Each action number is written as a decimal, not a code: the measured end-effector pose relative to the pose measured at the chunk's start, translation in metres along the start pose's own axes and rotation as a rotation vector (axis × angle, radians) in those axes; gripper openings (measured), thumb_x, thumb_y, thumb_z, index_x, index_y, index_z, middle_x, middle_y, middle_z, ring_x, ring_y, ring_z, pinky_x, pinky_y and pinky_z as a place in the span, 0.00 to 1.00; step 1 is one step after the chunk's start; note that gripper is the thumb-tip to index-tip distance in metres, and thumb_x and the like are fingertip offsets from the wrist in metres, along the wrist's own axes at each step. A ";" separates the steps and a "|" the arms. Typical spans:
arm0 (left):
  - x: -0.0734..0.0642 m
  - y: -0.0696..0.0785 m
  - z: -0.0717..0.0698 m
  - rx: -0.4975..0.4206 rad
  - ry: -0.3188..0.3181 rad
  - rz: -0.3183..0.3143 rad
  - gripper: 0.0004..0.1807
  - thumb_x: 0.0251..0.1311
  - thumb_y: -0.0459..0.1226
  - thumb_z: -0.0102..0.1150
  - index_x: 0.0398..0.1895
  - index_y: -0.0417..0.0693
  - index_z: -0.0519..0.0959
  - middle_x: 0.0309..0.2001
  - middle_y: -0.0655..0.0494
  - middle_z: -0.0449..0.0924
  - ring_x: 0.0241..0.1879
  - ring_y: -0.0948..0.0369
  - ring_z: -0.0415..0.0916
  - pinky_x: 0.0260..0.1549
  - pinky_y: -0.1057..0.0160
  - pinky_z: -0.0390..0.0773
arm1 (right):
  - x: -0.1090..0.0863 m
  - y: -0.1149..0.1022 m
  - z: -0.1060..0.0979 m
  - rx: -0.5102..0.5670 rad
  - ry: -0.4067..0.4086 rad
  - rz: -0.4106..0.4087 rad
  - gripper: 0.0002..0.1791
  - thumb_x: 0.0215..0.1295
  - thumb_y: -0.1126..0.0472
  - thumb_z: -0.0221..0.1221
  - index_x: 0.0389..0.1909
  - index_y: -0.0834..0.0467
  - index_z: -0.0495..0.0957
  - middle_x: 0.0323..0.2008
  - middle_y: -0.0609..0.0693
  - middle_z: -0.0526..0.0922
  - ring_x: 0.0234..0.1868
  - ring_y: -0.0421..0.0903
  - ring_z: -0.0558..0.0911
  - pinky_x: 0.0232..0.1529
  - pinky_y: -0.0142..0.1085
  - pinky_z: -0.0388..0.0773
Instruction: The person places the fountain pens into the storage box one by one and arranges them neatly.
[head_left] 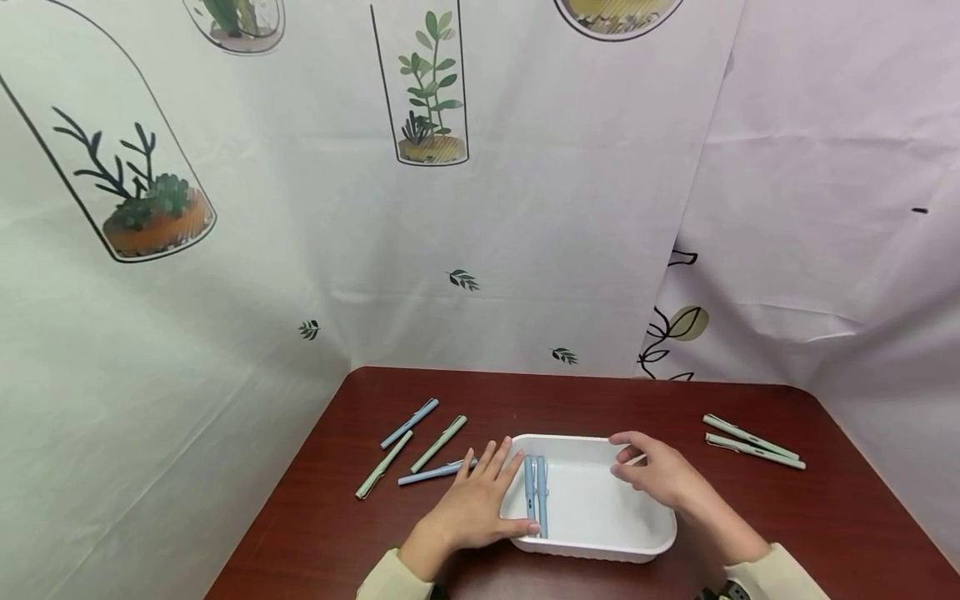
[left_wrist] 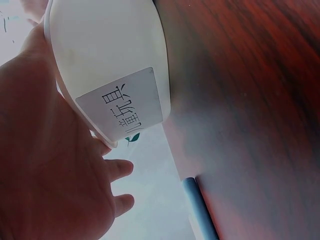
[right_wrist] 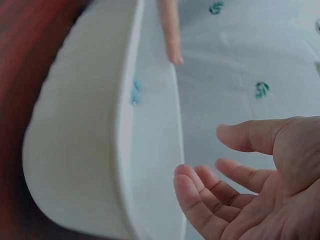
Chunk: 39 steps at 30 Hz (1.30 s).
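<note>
A white plastic tray (head_left: 600, 500) stands near the front of the table, with two light-blue pens (head_left: 542, 496) lying side by side along its left inner wall. Across the tray's left rim lies my left hand (head_left: 480, 504), its fingers spread and its thumb by the pens' near ends. In the left wrist view, that palm is beside the tray wall, which bears a label (left_wrist: 122, 105). My right hand (head_left: 660, 473) hovers over the tray's right side with fingers loosely bent and nothing between them. Another blue pen (head_left: 431, 475) lies just left of my left hand.
Left of the tray, a blue pen (head_left: 410, 423) and two green pens (head_left: 438, 444) are scattered on the dark red table (head_left: 525, 404). Two more green pens (head_left: 756, 451) lie at the right. A printed cloth (head_left: 525, 250) hangs behind the table.
</note>
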<state>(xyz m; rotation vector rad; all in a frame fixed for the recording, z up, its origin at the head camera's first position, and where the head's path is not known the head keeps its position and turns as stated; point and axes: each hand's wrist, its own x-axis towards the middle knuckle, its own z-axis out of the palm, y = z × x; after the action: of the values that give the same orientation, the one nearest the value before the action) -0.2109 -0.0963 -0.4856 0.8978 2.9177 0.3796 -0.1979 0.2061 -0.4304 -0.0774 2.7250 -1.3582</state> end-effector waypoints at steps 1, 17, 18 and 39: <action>0.000 0.000 0.000 -0.002 -0.001 0.000 0.56 0.58 0.74 0.51 0.82 0.55 0.51 0.82 0.50 0.42 0.80 0.46 0.44 0.74 0.36 0.47 | -0.001 0.001 -0.004 0.006 0.003 -0.004 0.25 0.63 0.65 0.67 0.60 0.64 0.76 0.42 0.53 0.82 0.40 0.47 0.82 0.37 0.39 0.82; -0.002 -0.001 0.000 -0.023 0.017 0.023 0.55 0.58 0.71 0.55 0.81 0.51 0.53 0.82 0.47 0.44 0.79 0.43 0.46 0.72 0.33 0.49 | -0.011 0.038 -0.051 -0.280 0.177 -0.215 0.28 0.63 0.60 0.69 0.63 0.63 0.75 0.55 0.62 0.82 0.50 0.56 0.85 0.47 0.48 0.81; -0.002 -0.001 0.000 -0.023 0.017 0.023 0.55 0.58 0.72 0.54 0.81 0.51 0.53 0.82 0.47 0.44 0.79 0.43 0.46 0.72 0.34 0.49 | -0.010 0.041 -0.053 -0.296 0.188 -0.227 0.29 0.63 0.60 0.69 0.63 0.64 0.75 0.55 0.63 0.82 0.50 0.57 0.85 0.48 0.50 0.80; -0.003 0.002 -0.001 -0.016 0.013 0.014 0.55 0.58 0.71 0.55 0.81 0.52 0.53 0.82 0.47 0.44 0.79 0.44 0.46 0.73 0.34 0.48 | -0.007 0.122 -0.079 -0.558 0.363 -0.301 0.30 0.56 0.70 0.68 0.60 0.71 0.72 0.54 0.75 0.75 0.55 0.73 0.73 0.50 0.66 0.71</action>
<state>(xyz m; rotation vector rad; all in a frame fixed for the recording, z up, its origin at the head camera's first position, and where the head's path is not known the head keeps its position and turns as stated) -0.2073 -0.0970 -0.4842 0.9169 2.9173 0.4104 -0.2001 0.3423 -0.4802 -0.3189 3.4394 -0.6569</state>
